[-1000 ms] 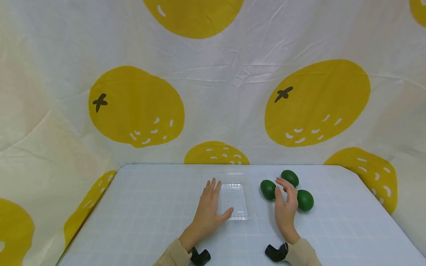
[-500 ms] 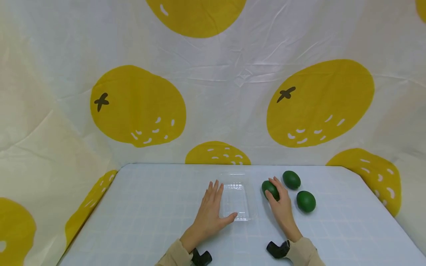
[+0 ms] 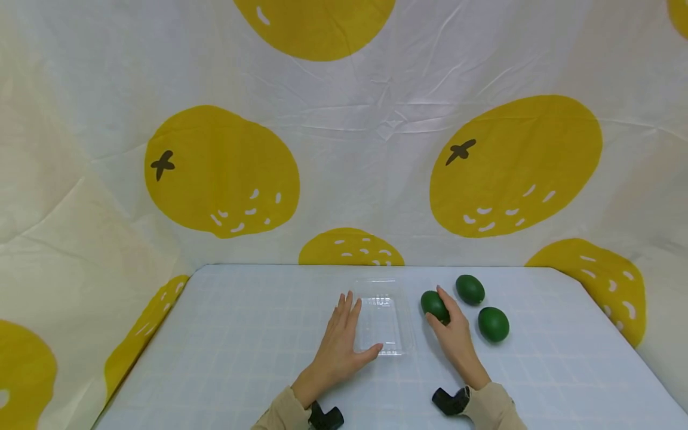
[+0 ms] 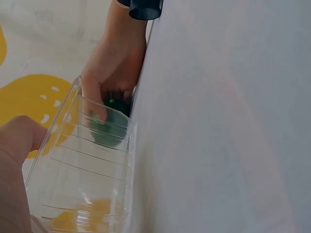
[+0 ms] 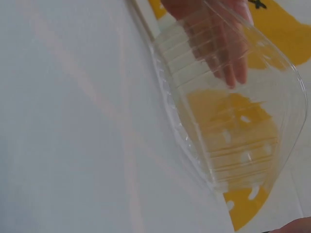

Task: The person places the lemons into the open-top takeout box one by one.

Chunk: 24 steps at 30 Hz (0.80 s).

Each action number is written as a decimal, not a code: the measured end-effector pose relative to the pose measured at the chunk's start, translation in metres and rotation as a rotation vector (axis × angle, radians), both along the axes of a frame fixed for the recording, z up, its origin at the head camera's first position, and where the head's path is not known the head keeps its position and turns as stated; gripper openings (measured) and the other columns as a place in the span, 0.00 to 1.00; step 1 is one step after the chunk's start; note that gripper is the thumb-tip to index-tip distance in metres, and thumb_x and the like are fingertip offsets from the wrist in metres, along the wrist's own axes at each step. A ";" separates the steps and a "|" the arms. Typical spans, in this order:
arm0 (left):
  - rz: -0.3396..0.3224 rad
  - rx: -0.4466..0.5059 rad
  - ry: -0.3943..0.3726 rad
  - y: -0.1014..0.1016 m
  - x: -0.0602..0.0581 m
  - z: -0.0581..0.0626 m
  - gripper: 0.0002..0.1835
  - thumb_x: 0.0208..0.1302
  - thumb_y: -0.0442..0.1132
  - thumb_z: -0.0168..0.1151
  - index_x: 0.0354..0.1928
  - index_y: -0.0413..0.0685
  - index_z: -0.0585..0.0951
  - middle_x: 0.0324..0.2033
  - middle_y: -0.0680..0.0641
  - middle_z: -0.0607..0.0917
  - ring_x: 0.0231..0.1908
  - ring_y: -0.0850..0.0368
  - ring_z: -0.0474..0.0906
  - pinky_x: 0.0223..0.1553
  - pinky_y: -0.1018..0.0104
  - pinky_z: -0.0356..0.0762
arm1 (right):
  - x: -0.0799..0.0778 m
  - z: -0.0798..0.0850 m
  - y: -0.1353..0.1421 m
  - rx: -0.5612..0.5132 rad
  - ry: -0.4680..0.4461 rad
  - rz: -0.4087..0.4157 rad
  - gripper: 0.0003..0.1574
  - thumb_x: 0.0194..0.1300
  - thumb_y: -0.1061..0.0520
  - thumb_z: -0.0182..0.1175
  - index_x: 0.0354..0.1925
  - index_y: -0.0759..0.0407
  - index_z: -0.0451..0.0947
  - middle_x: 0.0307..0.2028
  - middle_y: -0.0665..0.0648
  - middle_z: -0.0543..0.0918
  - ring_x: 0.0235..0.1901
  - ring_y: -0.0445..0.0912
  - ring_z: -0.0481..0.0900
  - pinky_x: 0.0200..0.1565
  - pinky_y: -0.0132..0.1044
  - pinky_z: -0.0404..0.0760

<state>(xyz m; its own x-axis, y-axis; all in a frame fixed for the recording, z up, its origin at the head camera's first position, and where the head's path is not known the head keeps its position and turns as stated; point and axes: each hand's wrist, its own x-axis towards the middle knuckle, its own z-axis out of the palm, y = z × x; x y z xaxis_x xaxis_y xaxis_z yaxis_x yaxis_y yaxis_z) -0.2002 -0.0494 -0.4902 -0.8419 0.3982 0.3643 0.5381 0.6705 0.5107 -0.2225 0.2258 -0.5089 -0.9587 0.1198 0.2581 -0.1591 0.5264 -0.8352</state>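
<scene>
In the head view my right hand point(image 3: 455, 341) grips the leftmost dark green, smooth, egg-shaped fruit point(image 3: 432, 303), thumb on its near side and fingers over its right. Two similar fruits lie on the table nearby, one farther back point(image 3: 470, 289), the other at the right point(image 3: 493, 324). My left hand point(image 3: 337, 349) lies with straight fingers along the left side of a clear plastic container point(image 3: 384, 325), its thumb at the near rim. Through the container's wall point(image 4: 87, 167), the left wrist view shows the fruit in my right hand. Ribbed sides of that container fill much of the right wrist view.
A pale checked cloth covers the table point(image 3: 242, 334). Behind it hangs a white curtain point(image 3: 365, 167) printed with big yellow fruits, which also closes off both sides. Black wrist cameras sit at the left wrist point(image 3: 326, 417) and the right wrist point(image 3: 450, 401).
My right hand has come left and down from among the fruits and taken hold of the leftmost one. My left hand has stayed by the container almost unmoved.
</scene>
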 end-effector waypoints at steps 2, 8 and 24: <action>0.000 0.002 0.003 0.000 0.000 -0.001 0.53 0.61 0.64 0.63 0.76 0.38 0.55 0.77 0.40 0.46 0.76 0.40 0.41 0.73 0.43 0.45 | 0.001 0.002 0.001 -0.002 -0.004 0.004 0.42 0.68 0.62 0.59 0.76 0.62 0.55 0.73 0.67 0.59 0.73 0.64 0.52 0.69 0.63 0.53; -0.008 0.006 0.003 -0.001 -0.001 -0.002 0.52 0.61 0.63 0.63 0.76 0.38 0.55 0.78 0.41 0.45 0.76 0.40 0.41 0.73 0.42 0.46 | 0.000 -0.001 0.003 -0.026 0.003 -0.018 0.41 0.65 0.61 0.64 0.73 0.61 0.61 0.71 0.68 0.63 0.71 0.63 0.58 0.68 0.62 0.58; -0.008 -0.010 0.000 0.000 -0.002 -0.003 0.53 0.61 0.63 0.63 0.76 0.36 0.55 0.78 0.42 0.45 0.76 0.41 0.40 0.73 0.44 0.44 | 0.000 -0.006 0.000 -0.058 0.043 -0.054 0.42 0.57 0.61 0.72 0.67 0.60 0.65 0.63 0.64 0.73 0.61 0.57 0.72 0.61 0.53 0.70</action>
